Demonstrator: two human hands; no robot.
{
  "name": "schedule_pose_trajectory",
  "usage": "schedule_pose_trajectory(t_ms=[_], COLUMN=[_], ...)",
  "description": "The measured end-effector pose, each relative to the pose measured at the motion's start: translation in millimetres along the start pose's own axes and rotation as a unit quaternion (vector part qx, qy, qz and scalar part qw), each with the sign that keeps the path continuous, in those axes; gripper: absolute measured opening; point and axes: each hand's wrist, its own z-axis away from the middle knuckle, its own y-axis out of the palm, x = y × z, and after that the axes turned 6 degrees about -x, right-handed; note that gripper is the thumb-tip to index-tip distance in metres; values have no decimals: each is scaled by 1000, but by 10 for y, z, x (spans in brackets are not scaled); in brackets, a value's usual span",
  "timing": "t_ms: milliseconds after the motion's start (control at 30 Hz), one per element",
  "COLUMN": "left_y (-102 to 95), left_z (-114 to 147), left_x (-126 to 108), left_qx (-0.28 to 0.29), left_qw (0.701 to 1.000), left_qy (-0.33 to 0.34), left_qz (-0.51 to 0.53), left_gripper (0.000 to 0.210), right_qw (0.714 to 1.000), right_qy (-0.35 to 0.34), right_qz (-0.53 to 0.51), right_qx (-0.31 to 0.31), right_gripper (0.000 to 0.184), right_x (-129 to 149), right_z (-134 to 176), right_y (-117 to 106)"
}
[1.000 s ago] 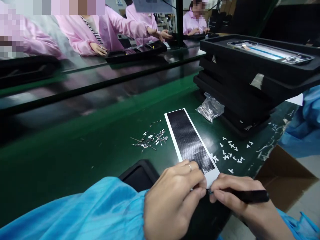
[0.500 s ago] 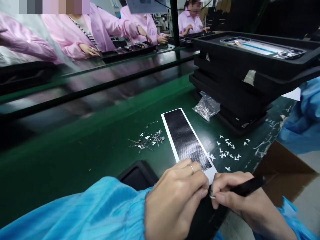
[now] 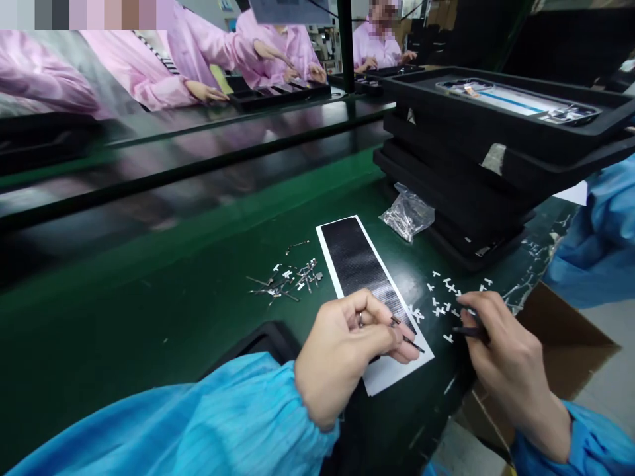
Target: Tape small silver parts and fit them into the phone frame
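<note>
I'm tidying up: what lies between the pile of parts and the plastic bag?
In the head view, a white-edged black sheet lies between the pile and the bag.

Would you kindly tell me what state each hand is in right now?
Left hand: closed, holding a small dark part.
Right hand: holding a dark tool.

The left hand (image 3: 342, 347) now reveals a thin dark part (image 3: 413, 344). The right hand (image 3: 513, 360) and black tool (image 3: 473, 332) now sit apart.
</note>
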Motion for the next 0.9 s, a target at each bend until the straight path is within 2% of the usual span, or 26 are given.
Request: schedule_pose_trajectory(t_ms=[67, 133, 200, 267, 333, 367, 433, 500, 533, 600, 667, 733, 833, 900], left_y=[-2, 2, -4, -28, -68, -93, -148, -207, -237, -290, -330, -354, -366, -366], left_z=[-3, -2, 1, 13, 40, 60, 105, 143, 154, 153, 124, 81, 24, 4], left_x=[58, 91, 88, 47, -15, -44, -71, -41, -4, 102, 226, 345, 475, 520], left_qx=[-6, -4, 5, 8, 19, 25, 49, 78, 78, 54, 16, 11, 30, 29], left_qw=[1000, 999, 999, 1000, 992, 980, 939, 887, 867, 840, 821, 794, 712, 651], left_qy=[-1, -11, -16, -18, 1, 31, 127, 207, 234, 267, 308, 366, 498, 552], left_qz=[29, 50, 48, -8, -126, -195, -317, -404, -432, -468, -481, -486, -494, -521], left_gripper=[15, 13, 13, 11, 8, 5, 9, 19, 22, 23, 24, 26, 39, 49], right_qw=[1000, 997, 981, 961, 950, 945, 931, 937, 950, 976, 986, 985, 986, 984], right_qy=[-12, 1, 37, 70, 86, 89, 83, 46, 22, -5, 1, 20, 34, 55], right_qz=[1, -53, -138, -199, -228, -235, -249, -223, -189, -117, -98, -121, -132, -138], right_qx=[8, 64, 134, 179, 197, 211, 252, 265, 246, 181, 137, 118, 91, 94], right_gripper=[12, 12, 8, 15, 18, 19, 23, 18, 11, 20, 20, 12, 16, 17], right_x=[42, 148, 268, 364, 427, 449, 474, 474, 465, 435, 400, 369, 340, 335], right_z=[34, 46, 21, -35, -93, -113, -125, -101, -83, -48, -28, -12, 33, 72], right_y=[-17, -40, -58, -66, -60, -51, -21, 9, 17, 7, -35, -86, -110, -76])
